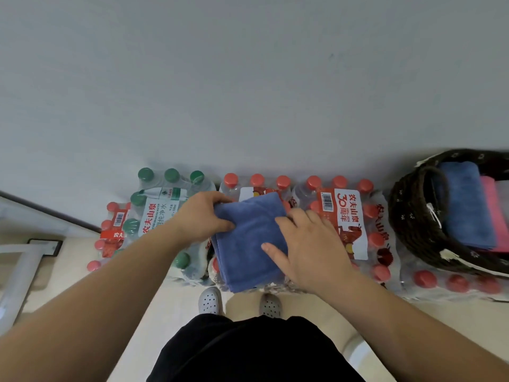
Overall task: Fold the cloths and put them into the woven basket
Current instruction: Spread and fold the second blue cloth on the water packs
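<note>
A folded blue cloth (248, 238) lies on top of shrink-wrapped packs of water bottles in the middle of the view. My left hand (202, 219) pinches its upper left edge between thumb and fingers. My right hand (305, 249) rests flat on its right side, fingers spread. At the far right stands the dark woven basket (410, 216), on another pack. Inside it lie a folded blue cloth (465, 205) and a folded pink cloth (495, 216); a pale one beside them is cut off by the frame edge.
Packs of red-capped bottles (355, 216) and green-capped bottles (159, 205) line the grey wall. A white frame (22, 266) stands on the pale floor at the left. My feet in perforated white clogs (210, 300) are just below the packs.
</note>
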